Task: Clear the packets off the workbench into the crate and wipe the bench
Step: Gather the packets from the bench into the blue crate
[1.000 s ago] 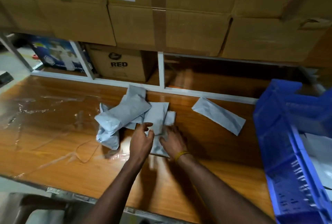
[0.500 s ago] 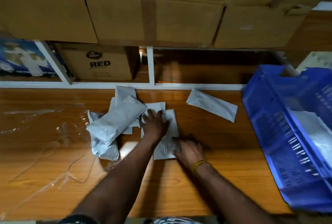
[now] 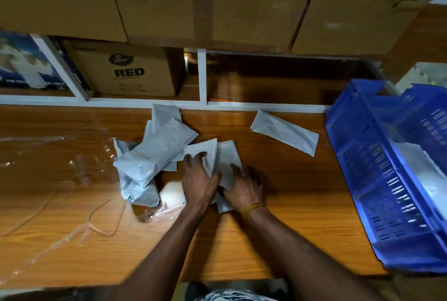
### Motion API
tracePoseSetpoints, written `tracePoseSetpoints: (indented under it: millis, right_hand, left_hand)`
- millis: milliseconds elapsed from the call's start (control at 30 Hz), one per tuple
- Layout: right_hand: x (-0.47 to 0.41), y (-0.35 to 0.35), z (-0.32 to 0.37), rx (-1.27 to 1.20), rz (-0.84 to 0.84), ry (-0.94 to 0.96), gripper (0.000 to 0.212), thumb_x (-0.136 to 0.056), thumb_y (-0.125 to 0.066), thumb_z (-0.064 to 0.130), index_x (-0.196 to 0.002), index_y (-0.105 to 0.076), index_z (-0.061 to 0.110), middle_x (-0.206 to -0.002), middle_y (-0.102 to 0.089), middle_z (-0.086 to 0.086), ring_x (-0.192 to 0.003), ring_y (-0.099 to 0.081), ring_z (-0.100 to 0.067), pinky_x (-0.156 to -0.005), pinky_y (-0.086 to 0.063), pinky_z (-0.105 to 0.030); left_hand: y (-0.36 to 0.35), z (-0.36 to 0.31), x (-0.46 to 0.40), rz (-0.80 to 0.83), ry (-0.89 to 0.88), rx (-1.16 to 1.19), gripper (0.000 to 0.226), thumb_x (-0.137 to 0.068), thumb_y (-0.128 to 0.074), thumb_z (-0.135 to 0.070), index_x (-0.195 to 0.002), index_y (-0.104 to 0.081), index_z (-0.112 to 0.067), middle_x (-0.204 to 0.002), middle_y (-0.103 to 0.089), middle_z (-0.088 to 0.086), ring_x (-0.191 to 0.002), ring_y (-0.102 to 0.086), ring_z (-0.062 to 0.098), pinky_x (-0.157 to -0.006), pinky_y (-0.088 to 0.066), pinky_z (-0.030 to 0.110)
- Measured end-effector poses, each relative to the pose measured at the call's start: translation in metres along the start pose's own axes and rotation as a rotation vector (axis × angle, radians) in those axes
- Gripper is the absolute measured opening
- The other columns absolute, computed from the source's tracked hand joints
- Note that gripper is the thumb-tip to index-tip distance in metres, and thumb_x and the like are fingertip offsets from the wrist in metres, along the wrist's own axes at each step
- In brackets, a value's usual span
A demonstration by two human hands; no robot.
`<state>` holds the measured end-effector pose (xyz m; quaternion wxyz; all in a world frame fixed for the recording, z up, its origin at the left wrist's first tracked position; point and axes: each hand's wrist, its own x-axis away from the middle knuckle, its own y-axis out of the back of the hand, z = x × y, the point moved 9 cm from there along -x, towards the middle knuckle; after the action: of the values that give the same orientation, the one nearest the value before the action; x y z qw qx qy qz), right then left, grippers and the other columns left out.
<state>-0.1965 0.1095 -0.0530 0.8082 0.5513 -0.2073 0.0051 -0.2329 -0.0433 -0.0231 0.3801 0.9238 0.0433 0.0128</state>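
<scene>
Packets: the heap of grey, crinkled plastic mailer packets [image 3: 154,155] lies mid-counter; I judge them light, soft and slippery.
Grip: best pinched by an edge or scooped up bunched.
Left hand [image 3: 199,180]: fingers curled over a flat packet.
Right hand [image 3: 244,187]: gripping that same packet's edge.
Crate: blue slotted plastic crate [image 3: 377,180], at my right.
Counter: glossy brown wood-grain counter [image 3: 290,204].

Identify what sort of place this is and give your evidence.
Probably a stockroom or packing area: taped brown cardboard cartons on shelving, grey plastic mailer packets piled on a wooden workbench, a blue slotted plastic crate alongside.
</scene>
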Motion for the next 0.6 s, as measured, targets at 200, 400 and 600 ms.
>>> tracePoseSetpoints:
  millis: [200, 400, 600]
  right_hand:
    - [-0.014, -0.009, 0.009, 0.112, 0.018, 0.011, 0.087, -0.083, -0.045, 0.072, -0.152, -0.009, 0.032, -0.155, -0.015, -0.019, -0.139, -0.022, -0.042, -0.109, -0.027, -0.057]
    - [-0.015, -0.007, -0.002, 0.137, 0.114, 0.055, 0.094, -0.08, -0.044, 0.076, -0.151, -0.014, 0.023, -0.153, -0.02, -0.023, -0.137, -0.027, -0.044, -0.106, -0.032, -0.057]
    - [0.005, 0.037, -0.05, -0.102, 0.005, 0.04, 0.088, -0.073, -0.062, 0.063, -0.148, -0.023, 0.035, -0.15, -0.027, -0.014, -0.135, -0.029, -0.039, -0.108, -0.028, -0.052]
  left_hand:
    - [0.019, 0.011, 0.019, -0.077, 0.051, 0.146, 0.074, -0.067, -0.053, -0.048, -0.137, -0.045, -0.023, -0.14, -0.04, 0.012, -0.127, -0.042, 0.03, -0.098, -0.046, 0.043]
    - [0.013, -0.005, 0.037, -0.101, 0.079, 0.179, 0.061, -0.076, -0.053, -0.045, -0.134, -0.05, -0.028, -0.148, -0.032, 0.013, -0.131, -0.042, 0.032, -0.097, -0.046, 0.043]
    - [-0.001, -0.035, 0.051, -0.152, 0.046, 0.208, 0.038, -0.093, -0.059, -0.029, -0.13, -0.054, -0.035, -0.153, -0.025, 0.01, -0.139, -0.034, 0.033, -0.103, -0.044, 0.05]
